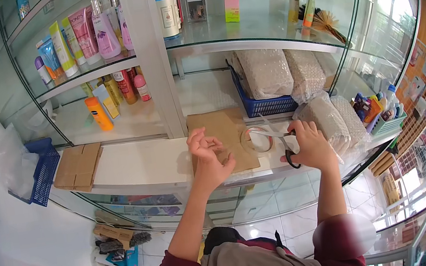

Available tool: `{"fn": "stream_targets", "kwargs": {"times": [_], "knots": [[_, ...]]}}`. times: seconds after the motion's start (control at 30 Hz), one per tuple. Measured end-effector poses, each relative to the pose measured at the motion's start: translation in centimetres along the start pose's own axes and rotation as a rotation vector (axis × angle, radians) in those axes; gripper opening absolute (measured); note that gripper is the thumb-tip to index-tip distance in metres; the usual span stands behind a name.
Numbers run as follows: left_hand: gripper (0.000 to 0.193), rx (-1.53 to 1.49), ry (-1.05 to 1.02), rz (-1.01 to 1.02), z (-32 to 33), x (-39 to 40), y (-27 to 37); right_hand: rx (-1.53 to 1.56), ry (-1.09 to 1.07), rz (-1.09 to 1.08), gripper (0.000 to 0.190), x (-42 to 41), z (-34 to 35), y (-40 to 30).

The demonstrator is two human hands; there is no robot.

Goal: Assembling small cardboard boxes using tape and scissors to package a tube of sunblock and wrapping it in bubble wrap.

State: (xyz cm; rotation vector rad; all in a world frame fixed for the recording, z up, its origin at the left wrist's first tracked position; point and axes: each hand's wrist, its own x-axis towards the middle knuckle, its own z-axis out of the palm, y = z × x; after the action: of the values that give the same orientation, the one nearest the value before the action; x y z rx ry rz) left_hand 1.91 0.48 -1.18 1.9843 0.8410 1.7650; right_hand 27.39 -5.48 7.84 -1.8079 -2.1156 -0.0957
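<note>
My left hand (pixel 209 162) is held above a flat brown cardboard piece (pixel 219 120), palm partly up. Its fingers are loosely curled and apart, with nothing visible in them. My right hand (pixel 313 145) grips a pair of scissors (pixel 289 158) by the black handles. The metal blades are spread and point left. Below and beside the blades lies a roll of tape (pixel 244 141), partly over the cardboard's right edge. Just right of my right hand, a bubble-wrapped parcel (pixel 327 119) rests on the white counter (pixel 135 160).
A blue plastic basket (pixel 270 107) holds bubble-wrapped parcels (pixel 265 72) behind the counter's front strip. Folded cardboard (pixel 79 168) and another blue basket (pixel 44 169) are at left. A green basket (pixel 389 125) stands far right. Bottles and tubes (pixel 105 34) line the glass shelf above.
</note>
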Motion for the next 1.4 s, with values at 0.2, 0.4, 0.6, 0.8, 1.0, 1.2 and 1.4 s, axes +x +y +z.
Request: {"fn": "stream_targets", "kwargs": {"times": [0.2,0.4,0.6,0.8,1.0,1.2,1.4], "knots": [[0.095,-0.110,0.002,-0.005,-0.2,0.0,-0.1,-0.049,-0.242,0.152,0.070,1.9,1.5,0.5],[0.099,-0.159,0.001,-0.027,-0.6,-0.3,0.0,0.116,-0.009,-0.068,0.070,1.8,1.7,0.6],[0.093,-0.167,0.010,-0.025,-0.4,0.0,-0.1,0.420,0.174,-0.118,0.037,0.6,6.4,-5.7],[0.085,-0.199,0.017,0.042,-0.3,0.2,0.0,0.244,0.333,0.053,0.037,0.9,8.5,-5.9],[0.080,-0.182,0.000,0.100,-0.6,0.1,0.1,0.523,0.359,-0.029,0.037,2.0,8.3,-6.4],[0.080,-0.204,0.040,0.071,-0.3,-0.2,0.5,0.454,0.309,-0.185,0.026,1.5,9.0,-6.6],[0.081,-0.180,0.044,-0.008,-0.5,-0.2,0.5,0.317,0.336,-0.039,0.013,1.3,9.3,-7.2]]}}
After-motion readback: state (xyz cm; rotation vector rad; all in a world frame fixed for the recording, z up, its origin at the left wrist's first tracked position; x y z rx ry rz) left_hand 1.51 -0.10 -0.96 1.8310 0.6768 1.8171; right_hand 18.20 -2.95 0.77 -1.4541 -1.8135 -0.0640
